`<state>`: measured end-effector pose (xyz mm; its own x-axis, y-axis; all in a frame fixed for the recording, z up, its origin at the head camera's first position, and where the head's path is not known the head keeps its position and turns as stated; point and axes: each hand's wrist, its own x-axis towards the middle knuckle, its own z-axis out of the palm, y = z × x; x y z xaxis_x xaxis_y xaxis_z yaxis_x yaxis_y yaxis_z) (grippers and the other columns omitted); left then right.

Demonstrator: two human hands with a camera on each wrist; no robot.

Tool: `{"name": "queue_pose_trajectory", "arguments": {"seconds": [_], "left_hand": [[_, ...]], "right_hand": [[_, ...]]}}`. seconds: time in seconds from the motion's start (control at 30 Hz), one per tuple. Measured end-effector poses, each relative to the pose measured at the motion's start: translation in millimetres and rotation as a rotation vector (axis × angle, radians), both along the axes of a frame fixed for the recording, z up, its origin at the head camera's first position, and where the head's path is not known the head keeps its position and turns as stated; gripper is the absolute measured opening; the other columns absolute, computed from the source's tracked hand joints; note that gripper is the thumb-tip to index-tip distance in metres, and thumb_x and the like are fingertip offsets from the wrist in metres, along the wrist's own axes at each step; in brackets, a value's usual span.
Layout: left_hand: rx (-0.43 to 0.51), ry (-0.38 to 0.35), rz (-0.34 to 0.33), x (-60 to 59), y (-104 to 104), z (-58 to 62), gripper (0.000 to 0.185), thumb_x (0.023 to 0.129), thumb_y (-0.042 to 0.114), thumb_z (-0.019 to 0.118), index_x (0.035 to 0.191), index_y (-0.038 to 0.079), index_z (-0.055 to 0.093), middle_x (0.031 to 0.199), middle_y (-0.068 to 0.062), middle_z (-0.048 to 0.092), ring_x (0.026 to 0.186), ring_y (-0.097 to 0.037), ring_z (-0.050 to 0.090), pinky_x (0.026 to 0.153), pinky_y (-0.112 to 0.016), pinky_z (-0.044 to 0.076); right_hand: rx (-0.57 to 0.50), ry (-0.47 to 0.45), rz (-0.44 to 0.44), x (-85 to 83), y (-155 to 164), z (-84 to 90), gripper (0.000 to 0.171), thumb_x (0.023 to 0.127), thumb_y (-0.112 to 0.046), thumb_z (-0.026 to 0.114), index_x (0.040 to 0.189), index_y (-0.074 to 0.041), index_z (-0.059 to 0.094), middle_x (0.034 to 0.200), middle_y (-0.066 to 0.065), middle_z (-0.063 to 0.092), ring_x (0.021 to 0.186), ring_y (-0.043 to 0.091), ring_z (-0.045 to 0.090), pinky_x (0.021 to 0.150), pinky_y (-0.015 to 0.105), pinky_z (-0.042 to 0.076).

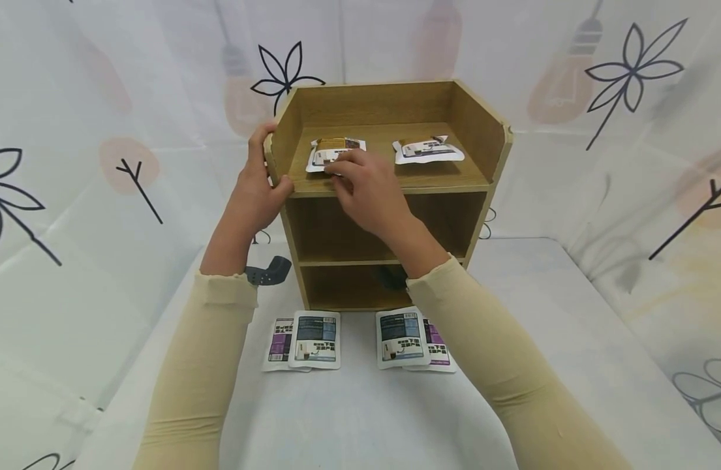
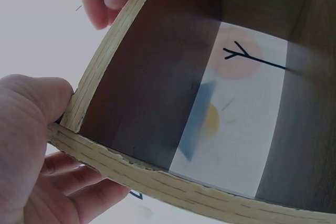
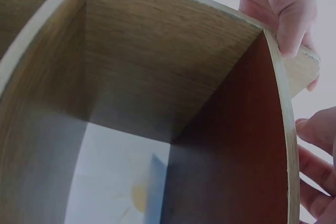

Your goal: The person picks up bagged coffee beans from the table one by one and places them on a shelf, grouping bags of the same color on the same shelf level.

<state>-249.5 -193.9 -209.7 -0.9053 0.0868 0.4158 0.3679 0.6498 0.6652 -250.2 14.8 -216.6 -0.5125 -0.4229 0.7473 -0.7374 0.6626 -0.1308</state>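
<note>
The left hand (image 1: 256, 189) grips the front left edge of the wooden shelf unit (image 1: 389, 196), thumb and fingers curled round the side wall. The right hand (image 1: 366, 186) rests curled fingers on a sachet (image 1: 331, 151) on the top tier; whether it pinches it, I cannot tell. To seat it well, I would steady the unit and lay the sachet flat, apart from the second sachet (image 1: 427, 150) to the right.

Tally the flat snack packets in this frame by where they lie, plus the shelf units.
White-edged flat packets on the top shelf: 2, one under the right hand's fingers, one to its right
White flat packets on the white table in front: 4, in two overlapping pairs
Wooden shelf units, gripped by the left hand: 1
Total: 7
</note>
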Motion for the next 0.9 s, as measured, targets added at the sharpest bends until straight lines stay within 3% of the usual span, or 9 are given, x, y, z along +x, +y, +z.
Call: {"name": "queue_pose_trajectory", "arguments": {"seconds": [0.63, 0.9], "left_hand": [[-0.003, -0.027, 0.02, 2.2, 2, 2.0, 0.073, 0.094, 0.014, 0.047, 0.141, 0.053, 0.007, 0.147, -0.015, 0.037, 0.119, -0.034, 0.051, 0.096, -0.053, 0.049], [-0.001, -0.039, 0.029, 3.1, 2, 1.2, 0.073, 0.093, 0.014, 0.046, 0.141, 0.052, 0.007, 0.146, -0.016, 0.037, 0.122, -0.033, 0.05, 0.095, -0.052, 0.049]], "right_hand": [[-0.171, 0.214, 0.208, 17.8, 11, -47.2, 0.016, 0.088, -0.004, 0.063, 0.099, -0.004, 0.073, 0.103, 0.013, 0.066, 0.097, 0.026, 0.06, 0.088, 0.035, 0.051], [-0.19, 0.237, 0.237, 25.8, 14, -63.7, 0.016, 0.086, -0.003, 0.062, 0.098, -0.003, 0.073, 0.101, 0.013, 0.067, 0.098, 0.026, 0.063, 0.108, 0.042, 0.042]]}}
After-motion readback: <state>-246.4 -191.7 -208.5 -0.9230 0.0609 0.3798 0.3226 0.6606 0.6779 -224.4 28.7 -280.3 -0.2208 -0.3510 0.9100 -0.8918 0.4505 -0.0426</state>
